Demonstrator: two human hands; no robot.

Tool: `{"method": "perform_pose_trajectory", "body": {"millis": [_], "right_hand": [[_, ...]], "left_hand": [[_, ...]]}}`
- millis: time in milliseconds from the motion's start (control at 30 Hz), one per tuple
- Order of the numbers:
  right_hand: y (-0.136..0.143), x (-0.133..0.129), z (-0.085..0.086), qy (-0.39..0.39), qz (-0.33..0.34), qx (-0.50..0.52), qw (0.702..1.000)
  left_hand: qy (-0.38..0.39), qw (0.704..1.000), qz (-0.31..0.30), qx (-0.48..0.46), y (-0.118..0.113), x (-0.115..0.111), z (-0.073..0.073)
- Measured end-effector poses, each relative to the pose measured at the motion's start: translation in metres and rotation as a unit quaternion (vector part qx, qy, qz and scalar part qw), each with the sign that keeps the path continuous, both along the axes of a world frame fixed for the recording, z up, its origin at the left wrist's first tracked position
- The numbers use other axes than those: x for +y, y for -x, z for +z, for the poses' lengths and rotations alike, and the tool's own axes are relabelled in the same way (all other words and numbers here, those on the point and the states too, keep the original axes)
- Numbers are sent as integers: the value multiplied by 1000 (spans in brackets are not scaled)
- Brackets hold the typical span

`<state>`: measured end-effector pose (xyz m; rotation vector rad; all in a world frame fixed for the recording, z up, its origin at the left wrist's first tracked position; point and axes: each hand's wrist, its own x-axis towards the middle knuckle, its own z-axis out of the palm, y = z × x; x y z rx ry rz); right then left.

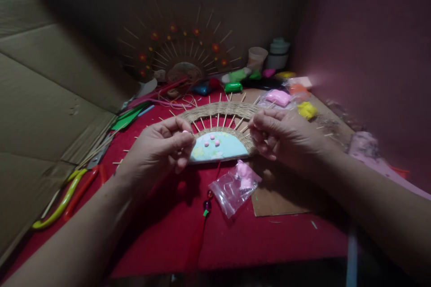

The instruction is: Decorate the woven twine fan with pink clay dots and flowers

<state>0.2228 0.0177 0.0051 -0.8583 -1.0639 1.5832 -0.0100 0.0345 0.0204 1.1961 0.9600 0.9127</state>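
Note:
A half-round woven fan [220,110] with thin sticks lies on the red table. Its pale blue base panel [232,147] bears yellowish patches and three small pink clay balls [217,142] near the middle. My left hand [164,143] is closed in a pinch over the panel's left end, with a bit of pink clay [186,132] showing at the fingertips. At the fan's right end, my right hand [283,132] has its fingers pressed together; what they hold, if anything, is hidden. A clear plastic bag [227,193] with a pink clay lump [245,175] lies below the panel.
Scissors with yellow and red handles [72,197] lie at the left by a cardboard wall [50,98]. Behind stand a flowered fan [183,49], a cup [257,57] and a lidded jar [279,54]. Coloured clay packs [278,97] and a brown board [279,193] are at right.

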Motion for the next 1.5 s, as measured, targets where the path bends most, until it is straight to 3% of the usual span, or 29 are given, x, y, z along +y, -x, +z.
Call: {"method": "perform_pose_trajectory", "body": {"millis": [167, 300, 400, 600, 700, 1333, 1500], "right_hand": [[0, -1, 1, 9, -3, -4, 1000], [0, -1, 0, 28, 15, 13, 999], [-1, -1, 0, 30, 17, 14, 999], [-1, -2, 2, 34, 5, 1, 999], [-1, -2, 2, 30, 7, 2, 1000], [-1, -1, 0, 23, 12, 18, 1000], [-1, -1, 1, 23, 10, 17, 1000]], "left_hand": [[-34, 998, 29, 41, 0, 1, -2], [-159, 969, 32, 187, 1, 0, -6], [-293, 908, 17, 300, 0, -1, -10], [-525, 740, -21, 420, 0, 3, -23], [-560, 701, -20, 441, 1, 5, -28], [-594, 669, -39, 445, 1, 7, -30], [-584, 679, -34, 443, 0, 6, -30]]}}
